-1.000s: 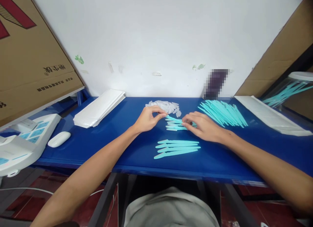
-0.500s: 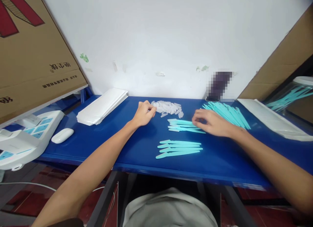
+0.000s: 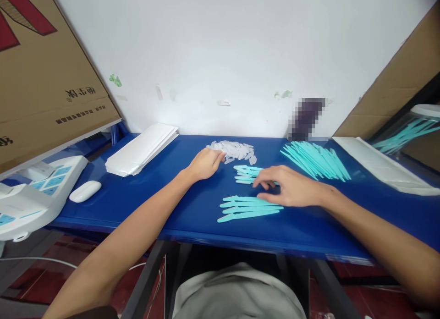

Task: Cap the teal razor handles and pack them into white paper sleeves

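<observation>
White packets [image 3: 140, 149] are seen left of the left grip [image 3: 205, 164], its hold unclear at the heaped cloudy caps [image 3: 239, 150]; slim turquoise razors [image 3: 249, 215] are partly hidden beneath the loosely parted right grip [image 3: 285, 186].

Blue counter [image 3: 192, 209] bearing a heap of translucent pieces [image 3: 239, 150], perhaps caps. Left of the heap, white packets [image 3: 142, 149] and a white oval object [image 3: 85, 191]; in front, two rows of turquoise sticks [image 3: 247, 215]; right, a larger turquoise pile [image 3: 316, 160], then a white packet [image 3: 383, 165].
</observation>
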{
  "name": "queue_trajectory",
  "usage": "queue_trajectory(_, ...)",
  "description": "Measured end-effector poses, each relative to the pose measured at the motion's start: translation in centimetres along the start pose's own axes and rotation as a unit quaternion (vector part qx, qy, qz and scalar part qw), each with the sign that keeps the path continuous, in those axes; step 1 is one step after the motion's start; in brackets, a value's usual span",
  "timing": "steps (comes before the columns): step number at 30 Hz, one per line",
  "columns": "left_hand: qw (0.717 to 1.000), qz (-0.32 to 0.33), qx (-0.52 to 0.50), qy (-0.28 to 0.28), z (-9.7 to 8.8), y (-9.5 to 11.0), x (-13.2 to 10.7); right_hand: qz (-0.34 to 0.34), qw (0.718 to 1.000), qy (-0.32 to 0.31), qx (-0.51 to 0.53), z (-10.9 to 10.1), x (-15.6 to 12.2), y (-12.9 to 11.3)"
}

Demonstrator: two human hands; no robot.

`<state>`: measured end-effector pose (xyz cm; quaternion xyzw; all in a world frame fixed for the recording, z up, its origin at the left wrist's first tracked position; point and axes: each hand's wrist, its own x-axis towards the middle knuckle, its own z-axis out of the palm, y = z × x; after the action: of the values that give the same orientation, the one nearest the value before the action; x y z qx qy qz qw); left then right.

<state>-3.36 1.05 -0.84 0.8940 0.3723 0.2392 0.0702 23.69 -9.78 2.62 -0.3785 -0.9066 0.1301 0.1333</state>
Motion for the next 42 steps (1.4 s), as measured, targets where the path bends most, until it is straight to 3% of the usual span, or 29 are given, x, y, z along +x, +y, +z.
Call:
queue_trajectory(4, 0.999, -0.003, 0.049, -0.024, 0.1, 0.2, 0.2, 0.000, 0.998, -0.064, 0.022, 0.0, 0.2, -0.9)
queue_trajectory(9, 0.995, 0.046, 0.078, -0.052, 0.4, 0.3, 0.3, 0.025, 0.995, -0.096, 0.033, -0.1, 0.4, -0.6)
queue_trajectory(13, 0.990, 0.027, 0.125, -0.065, 0.8, 0.2, 0.4, 0.042, 0.992, -0.106, 0.046, -0.1, 0.4, -0.1)
queue_trajectory(16, 0.988, 0.006, 0.139, -0.068, 0.7, 0.3, 0.4, 0.036, 0.995, -0.065, 0.061, 0.0, 0.3, 0.3)
queue_trajectory(21, 0.986, 0.031, 0.139, -0.081, -0.2, 0.4, -0.1, 0.049, 0.989, 0.129, 0.051, 0.2, 0.2, 1.4)
queue_trajectory(23, 0.986, 0.051, 0.133, -0.085, -0.5, 0.3, -0.3, 0.067, 0.983, 0.170, 0.019, 0.2, 0.2, 2.0)
queue_trajectory(30, 0.996, 0.068, 0.036, 0.033, -0.5, 0.7, -0.2, 0.092, 0.978, 0.160, -0.091, 0.4, 0.3, 4.0)
queue_trajectory(36, 0.992, 0.051, -0.103, 0.059, -0.3, 1.3, -0.4, 0.078, 0.974, 0.162, -0.137, 0.4, 0.2, 4.3)
queue_trajectory(42, 0.988, 0.070, -0.115, 0.072, -0.2, 1.1, -0.6, 0.065, 0.970, 0.194, -0.131, 0.2, 0.2, 3.9)
